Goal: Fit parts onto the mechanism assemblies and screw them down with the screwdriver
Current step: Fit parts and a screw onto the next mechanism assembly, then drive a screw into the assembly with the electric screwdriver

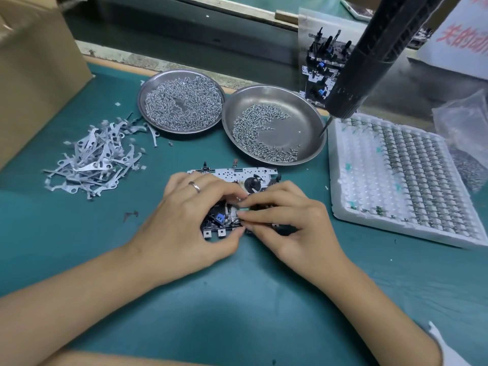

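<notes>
A metal mechanism assembly with a black wheel and a blue part lies on the teal mat at the centre. My left hand, wearing a ring, grips its left side with curled fingers. My right hand pinches a small metal part against the assembly's middle, fingertips meeting those of the left hand. The black electric screwdriver hangs at the upper right, its tip over the rim of the right dish. Neither hand touches it.
A pile of flat metal levers lies at the left. Two steel dishes, one of springs and one of screws, stand behind the assembly. A white foam tray of small parts sits right. A cardboard box stands at far left.
</notes>
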Demonstrator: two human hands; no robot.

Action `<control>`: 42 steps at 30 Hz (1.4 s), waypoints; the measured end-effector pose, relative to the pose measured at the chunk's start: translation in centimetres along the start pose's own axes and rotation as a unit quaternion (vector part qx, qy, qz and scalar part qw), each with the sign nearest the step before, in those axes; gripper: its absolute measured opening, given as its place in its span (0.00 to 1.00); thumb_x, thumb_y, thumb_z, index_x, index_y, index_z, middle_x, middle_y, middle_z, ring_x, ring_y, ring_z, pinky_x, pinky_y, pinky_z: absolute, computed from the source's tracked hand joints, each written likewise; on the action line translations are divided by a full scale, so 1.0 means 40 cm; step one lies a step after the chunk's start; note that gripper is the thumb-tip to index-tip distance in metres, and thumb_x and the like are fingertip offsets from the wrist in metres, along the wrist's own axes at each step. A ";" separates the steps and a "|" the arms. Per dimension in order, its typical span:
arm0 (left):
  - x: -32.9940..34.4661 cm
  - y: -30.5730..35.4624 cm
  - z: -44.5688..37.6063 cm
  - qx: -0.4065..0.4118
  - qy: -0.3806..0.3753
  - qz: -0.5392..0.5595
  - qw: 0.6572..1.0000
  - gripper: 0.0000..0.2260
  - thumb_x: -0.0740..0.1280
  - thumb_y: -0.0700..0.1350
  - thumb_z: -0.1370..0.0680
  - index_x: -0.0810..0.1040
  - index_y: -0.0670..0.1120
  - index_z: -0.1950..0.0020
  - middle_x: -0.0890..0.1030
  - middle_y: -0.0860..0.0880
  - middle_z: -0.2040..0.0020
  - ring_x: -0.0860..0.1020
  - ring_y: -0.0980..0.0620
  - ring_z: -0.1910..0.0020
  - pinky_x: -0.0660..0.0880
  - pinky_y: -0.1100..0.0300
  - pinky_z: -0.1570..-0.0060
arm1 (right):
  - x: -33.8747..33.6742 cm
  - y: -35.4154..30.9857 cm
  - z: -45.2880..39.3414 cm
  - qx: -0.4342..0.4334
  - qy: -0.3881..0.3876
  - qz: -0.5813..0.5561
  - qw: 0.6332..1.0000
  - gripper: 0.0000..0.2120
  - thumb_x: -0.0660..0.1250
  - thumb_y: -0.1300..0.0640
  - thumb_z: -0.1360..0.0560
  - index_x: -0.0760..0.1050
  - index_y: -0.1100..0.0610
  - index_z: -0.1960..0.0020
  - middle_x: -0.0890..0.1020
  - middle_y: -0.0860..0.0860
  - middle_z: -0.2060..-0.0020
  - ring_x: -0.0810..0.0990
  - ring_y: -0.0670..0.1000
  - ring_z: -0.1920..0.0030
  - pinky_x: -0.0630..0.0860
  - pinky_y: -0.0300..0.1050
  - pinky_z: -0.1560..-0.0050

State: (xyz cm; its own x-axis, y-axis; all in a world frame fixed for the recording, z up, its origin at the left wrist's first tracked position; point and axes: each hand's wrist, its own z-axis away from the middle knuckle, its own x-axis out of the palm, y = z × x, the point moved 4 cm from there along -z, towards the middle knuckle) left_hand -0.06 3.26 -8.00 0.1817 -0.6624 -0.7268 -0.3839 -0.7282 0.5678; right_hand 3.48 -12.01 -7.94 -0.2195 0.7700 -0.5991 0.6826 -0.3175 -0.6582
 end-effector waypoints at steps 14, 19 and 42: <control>-0.001 -0.009 -0.004 -0.002 0.004 0.042 0.999 0.12 0.67 0.55 0.31 0.82 0.50 0.54 0.79 0.61 0.59 0.73 0.58 0.54 0.64 0.54 0.42 | -0.216 -0.026 -0.062 0.067 0.402 -0.006 0.913 0.21 0.67 0.62 0.25 0.67 0.62 0.34 0.75 0.61 0.46 0.74 0.50 0.48 0.73 0.51 0.46; 0.002 -0.013 -0.002 0.004 0.017 0.054 0.998 0.12 0.67 0.56 0.32 0.83 0.51 0.55 0.78 0.63 0.59 0.72 0.59 0.54 0.64 0.57 0.43 | -0.295 -0.056 -0.202 0.066 0.372 -0.038 0.925 0.37 0.70 0.56 0.26 0.51 0.60 0.26 0.76 0.57 0.40 0.77 0.52 0.44 0.74 0.45 0.42; 0.002 -0.017 -0.010 0.014 0.033 0.060 0.998 0.11 0.69 0.53 0.33 0.83 0.48 0.57 0.79 0.60 0.62 0.73 0.57 0.57 0.66 0.57 0.46 | -0.042 -0.158 -0.160 0.039 0.277 -0.394 0.875 0.09 0.67 0.63 0.30 0.71 0.51 0.56 0.72 0.47 0.76 0.69 0.49 0.81 0.67 0.39 0.75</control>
State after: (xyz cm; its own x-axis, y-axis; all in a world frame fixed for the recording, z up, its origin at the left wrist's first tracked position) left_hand 0.56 3.65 -8.30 0.1908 -0.7558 -0.6265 -0.4315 -0.6378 0.6380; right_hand 4.01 -7.77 0.14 -0.2138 0.9103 0.3545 0.4173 0.4132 -0.8094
